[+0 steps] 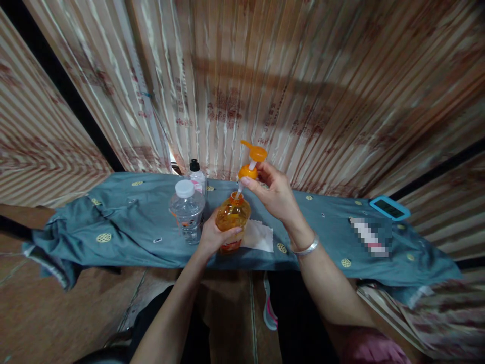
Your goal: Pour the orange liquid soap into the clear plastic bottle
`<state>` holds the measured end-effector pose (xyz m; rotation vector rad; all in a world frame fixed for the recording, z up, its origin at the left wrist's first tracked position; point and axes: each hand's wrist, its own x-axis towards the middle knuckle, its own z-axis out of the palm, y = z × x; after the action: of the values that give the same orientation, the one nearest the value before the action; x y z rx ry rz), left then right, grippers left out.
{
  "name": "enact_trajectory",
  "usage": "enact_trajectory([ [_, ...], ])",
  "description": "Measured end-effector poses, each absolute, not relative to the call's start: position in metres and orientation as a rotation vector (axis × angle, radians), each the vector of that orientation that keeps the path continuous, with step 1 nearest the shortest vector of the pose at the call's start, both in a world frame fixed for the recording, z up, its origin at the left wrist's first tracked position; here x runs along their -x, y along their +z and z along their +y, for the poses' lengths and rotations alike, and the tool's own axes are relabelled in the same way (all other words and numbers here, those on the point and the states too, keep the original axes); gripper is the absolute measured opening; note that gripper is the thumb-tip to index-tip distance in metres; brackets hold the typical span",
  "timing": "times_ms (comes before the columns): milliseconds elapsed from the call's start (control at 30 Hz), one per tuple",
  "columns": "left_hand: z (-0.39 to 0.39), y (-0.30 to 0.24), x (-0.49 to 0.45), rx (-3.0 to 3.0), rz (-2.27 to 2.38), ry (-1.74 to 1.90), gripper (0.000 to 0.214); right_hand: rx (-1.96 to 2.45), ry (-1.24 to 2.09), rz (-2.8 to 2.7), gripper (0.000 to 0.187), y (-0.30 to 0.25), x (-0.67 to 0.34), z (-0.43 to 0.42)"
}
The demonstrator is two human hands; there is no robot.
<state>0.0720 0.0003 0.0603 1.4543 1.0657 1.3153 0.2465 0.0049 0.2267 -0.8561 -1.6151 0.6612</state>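
My left hand [217, 233] is wrapped round an amber, see-through bottle [232, 217] standing on the cloth-covered surface. Orange in colour, the pump dispenser [248, 172] is pinched at its collar by my right hand [273, 188]. Its pale tube runs down to the bottle's open mouth, and the collar is clear of the neck. How deep the tube reaches inside is hard to see. Left of the bottle stands a clear jar-shaped bottle with a white cap [187, 215]. Under and beside the amber bottle lies a white sheet, perhaps paper or tissue [261, 236].
Behind the white-capped bottle is a small bottle with a black cap [197, 177]. A blue-framed device with a dark screen [390, 208] and a blurred-out item [369, 237] lie at the right. The grey-green patterned cloth [125, 227] drapes over the narrow table; a striped curtain [242, 91] hangs behind.
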Motion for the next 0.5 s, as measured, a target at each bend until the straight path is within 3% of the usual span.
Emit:
enact_trajectory([
  [133,-0.002,0.064,-0.073,-1.441,1.030,1.293,0.063,0.571,0.647,-1.537,0.023,0.252,-0.254,0.001],
  [267,-0.002,0.066,-0.073,-1.447,1.008,1.285,0.064,0.819,0.195,-1.750,0.025,0.269,-0.263,-0.009],
  [500,-0.001,0.062,-0.078,-1.466,1.049,1.266,0.069,0.765,0.196,-1.748,0.024,0.276,-0.268,-0.021],
])
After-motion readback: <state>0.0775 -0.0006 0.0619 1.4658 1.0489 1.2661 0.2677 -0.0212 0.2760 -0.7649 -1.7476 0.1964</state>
